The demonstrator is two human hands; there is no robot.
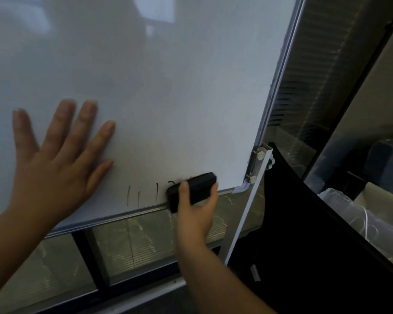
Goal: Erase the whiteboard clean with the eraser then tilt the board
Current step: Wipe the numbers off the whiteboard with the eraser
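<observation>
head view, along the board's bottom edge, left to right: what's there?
Left hand flat on the whiteboard → black marker strokes → eraser gripped by the right hand → board's corner bracket → black chair back.

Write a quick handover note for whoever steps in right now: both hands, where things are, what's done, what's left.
Left hand: open, flat on the white framed whiteboard.
Right hand: grips the black rectangular eraser, pressed to the board near its bottom right corner.
Done: most of the visible board looks clean.
Left: wipe off the black marker strokes beside the eraser along the bottom edge, then tilt the board.
</observation>
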